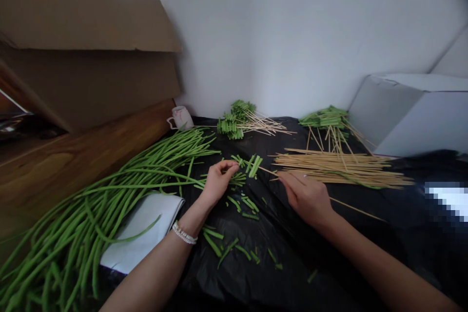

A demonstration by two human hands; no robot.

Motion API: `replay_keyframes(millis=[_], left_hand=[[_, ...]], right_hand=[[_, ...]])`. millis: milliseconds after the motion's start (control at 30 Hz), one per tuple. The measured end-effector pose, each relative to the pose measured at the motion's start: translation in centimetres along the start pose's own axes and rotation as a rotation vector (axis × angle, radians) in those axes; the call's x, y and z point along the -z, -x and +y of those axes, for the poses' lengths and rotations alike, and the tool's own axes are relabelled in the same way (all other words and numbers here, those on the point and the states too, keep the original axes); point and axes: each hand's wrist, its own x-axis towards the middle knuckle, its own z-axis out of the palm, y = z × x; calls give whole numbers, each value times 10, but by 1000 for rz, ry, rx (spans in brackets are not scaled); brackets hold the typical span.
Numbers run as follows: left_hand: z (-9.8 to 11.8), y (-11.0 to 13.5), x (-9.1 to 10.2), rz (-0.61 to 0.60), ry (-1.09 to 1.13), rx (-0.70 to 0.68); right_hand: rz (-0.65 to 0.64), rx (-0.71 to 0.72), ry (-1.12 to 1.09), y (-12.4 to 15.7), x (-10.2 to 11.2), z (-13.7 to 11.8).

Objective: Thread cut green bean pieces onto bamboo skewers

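Note:
My right hand is closed around a thin bamboo skewer, whose rear end sticks out behind the hand. Toward its far end, several short green bean pieces sit side by side across the stick. My left hand is pinched at the fingertips beside that end, on what looks like a cut bean piece; the fingers partly hide it. Below and around the left hand lie loose cut bean pieces on black plastic sheeting.
Long green beans pile at left, partly over a white folded sheet. Bare skewers lie at right. Filled skewers and another bunch rest behind, near a mug. Cardboard and white boxes flank the sheeting.

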Motion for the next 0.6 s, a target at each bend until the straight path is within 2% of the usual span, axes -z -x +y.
replay_keyframes(millis=[133,233,600], left_hand=[[1,1,0,-75,336,194],[3,3,-1,-136,482,273],[12,6,-3,-185,572,320]], right_hand=[[-30,18,-7,3,-2,0],[-35,35,-12,4,-4,-1],[-65,51,1,4,-4,-4]])
